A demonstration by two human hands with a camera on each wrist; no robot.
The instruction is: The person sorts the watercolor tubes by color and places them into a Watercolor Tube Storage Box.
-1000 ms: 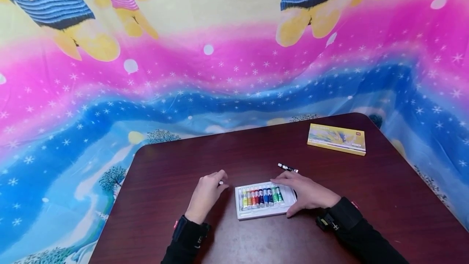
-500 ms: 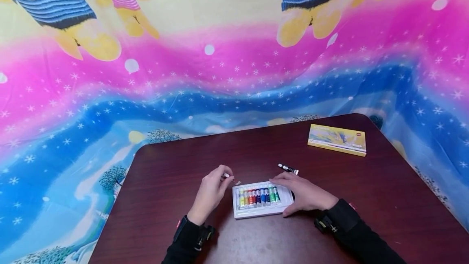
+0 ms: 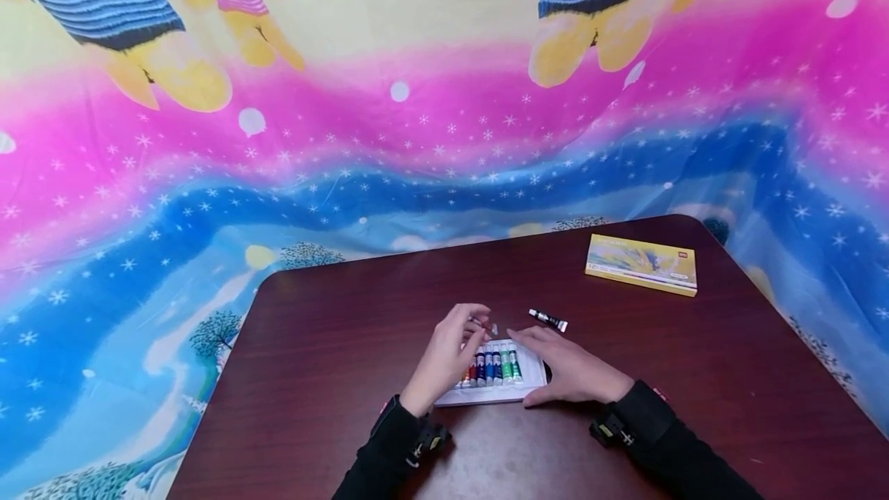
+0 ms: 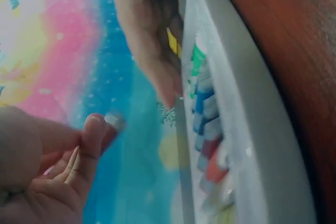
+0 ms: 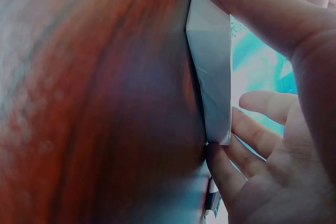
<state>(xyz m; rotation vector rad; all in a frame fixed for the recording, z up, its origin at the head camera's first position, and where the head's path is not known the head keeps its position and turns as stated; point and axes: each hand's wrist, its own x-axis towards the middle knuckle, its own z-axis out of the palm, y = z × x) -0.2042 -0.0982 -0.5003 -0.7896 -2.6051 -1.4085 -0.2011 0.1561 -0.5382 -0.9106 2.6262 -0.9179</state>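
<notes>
My left hand (image 3: pixel 447 349) is raised over the left part of a white plastic tray (image 3: pixel 533 373). Between its thumb and fingers it pinches a small paint tube (image 4: pixel 114 121), whose pale end sticks out; the rest is mostly covered by the fingers. A row of paint tubes (image 3: pixel 498 367) lies in the tray, with red, blue and green ones showing and the leftmost hidden behind the left hand. My right hand (image 3: pixel 579 365) holds the tray's right end, the thumb (image 5: pixel 252 3) on the near edge and the fingers at the far edge.
A black paint tube (image 3: pixel 548 320) with a white cap lies on the dark red table (image 3: pixel 333 330), just beyond the right hand. Farther back at the right is a yellow box (image 3: pixel 640 265). A printed curtain (image 3: pixel 444 114) hangs behind the table.
My left hand has moved right with the pinched tube, from beside the tray to over it. The tray has shifted slightly left with my right hand still holding it.
</notes>
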